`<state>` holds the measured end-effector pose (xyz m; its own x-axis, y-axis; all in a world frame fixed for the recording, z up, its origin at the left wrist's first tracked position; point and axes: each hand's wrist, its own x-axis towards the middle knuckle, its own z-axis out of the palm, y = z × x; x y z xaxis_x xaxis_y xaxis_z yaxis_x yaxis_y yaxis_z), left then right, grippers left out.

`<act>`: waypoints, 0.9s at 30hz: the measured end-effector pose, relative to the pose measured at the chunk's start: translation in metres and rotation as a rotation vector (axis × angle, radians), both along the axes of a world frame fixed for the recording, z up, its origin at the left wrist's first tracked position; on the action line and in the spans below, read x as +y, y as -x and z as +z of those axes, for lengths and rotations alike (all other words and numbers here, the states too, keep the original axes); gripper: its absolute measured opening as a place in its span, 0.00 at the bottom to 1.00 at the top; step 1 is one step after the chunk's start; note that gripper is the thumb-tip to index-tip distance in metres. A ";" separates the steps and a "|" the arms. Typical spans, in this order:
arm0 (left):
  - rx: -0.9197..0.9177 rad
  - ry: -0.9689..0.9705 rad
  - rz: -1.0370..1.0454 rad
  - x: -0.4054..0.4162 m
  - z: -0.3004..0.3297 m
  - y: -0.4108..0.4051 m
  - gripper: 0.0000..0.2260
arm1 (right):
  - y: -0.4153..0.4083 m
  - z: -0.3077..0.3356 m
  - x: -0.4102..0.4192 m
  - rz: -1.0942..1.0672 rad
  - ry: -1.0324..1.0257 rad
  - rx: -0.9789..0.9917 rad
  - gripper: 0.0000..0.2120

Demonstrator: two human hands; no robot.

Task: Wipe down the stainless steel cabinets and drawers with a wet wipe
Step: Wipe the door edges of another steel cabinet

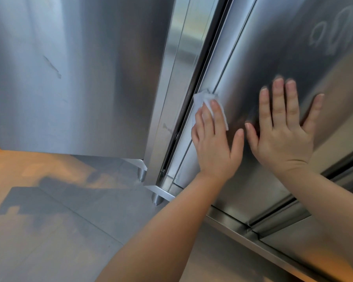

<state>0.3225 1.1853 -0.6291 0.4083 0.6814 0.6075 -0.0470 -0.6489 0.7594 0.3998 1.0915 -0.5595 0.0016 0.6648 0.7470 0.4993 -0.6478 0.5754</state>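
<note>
Against the steel door panel your left hand lies flat, fingers straight and close together, pressing the white wet wipe onto the panel's left edge beside the dark vertical gap; the wipe sticks out above and to both sides of your fingertips; your right hand rests just beside it, palm flat on the same panel, fingers straight and spread, holding nothing; looping smear marks show high on the panel; left of the gap stands another steel cabinet on short round feet above the tiled floor.
</note>
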 end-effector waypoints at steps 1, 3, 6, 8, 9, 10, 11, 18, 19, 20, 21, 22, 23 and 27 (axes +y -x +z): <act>-0.008 -0.007 0.011 0.001 0.004 -0.002 0.34 | 0.000 0.000 0.000 0.002 -0.002 0.000 0.32; 0.005 -0.017 0.028 0.001 0.000 -0.001 0.34 | 0.000 0.000 0.000 0.008 -0.005 0.005 0.32; 0.073 0.018 0.023 -0.002 -0.030 0.003 0.34 | 0.000 -0.001 0.001 -0.001 -0.007 -0.003 0.32; 0.134 0.059 0.020 -0.006 -0.057 0.006 0.34 | 0.000 -0.001 0.001 -0.002 -0.008 -0.009 0.32; 0.166 0.079 0.017 -0.007 -0.072 0.008 0.34 | 0.000 -0.001 0.001 0.001 -0.010 -0.004 0.32; 0.200 0.103 0.010 -0.010 -0.087 0.010 0.35 | -0.001 -0.001 0.001 0.001 -0.013 -0.002 0.32; 0.238 0.134 0.001 -0.012 -0.103 0.012 0.35 | -0.001 -0.002 0.001 -0.004 -0.015 -0.004 0.32; 0.350 0.513 -0.161 -0.016 -0.165 0.029 0.36 | -0.004 -0.001 0.001 -0.017 -0.013 0.001 0.32; 0.309 0.607 -0.164 -0.018 -0.157 0.027 0.36 | -0.004 -0.001 0.001 -0.016 -0.016 0.004 0.32; 0.257 0.700 -0.159 -0.021 -0.146 0.023 0.36 | -0.004 -0.001 0.001 -0.016 -0.019 0.002 0.32; 0.203 0.759 -0.150 -0.022 -0.134 0.018 0.36 | -0.004 -0.002 0.001 -0.016 -0.022 -0.003 0.32; 0.152 0.767 -0.136 -0.025 -0.123 0.013 0.36 | -0.004 -0.003 0.001 -0.015 -0.023 -0.008 0.32; 0.106 0.736 -0.119 -0.027 -0.113 0.011 0.37 | -0.004 -0.003 0.001 -0.015 -0.022 -0.010 0.32; 0.030 0.652 -0.060 -0.029 -0.103 0.007 0.38 | -0.006 -0.002 0.001 -0.019 -0.015 -0.008 0.32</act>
<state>0.3155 1.1567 -0.7321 0.4677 0.8815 0.0648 -0.0413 -0.0515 0.9978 0.4061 1.0928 -0.5619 0.0084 0.6537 0.7567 0.4821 -0.6656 0.5697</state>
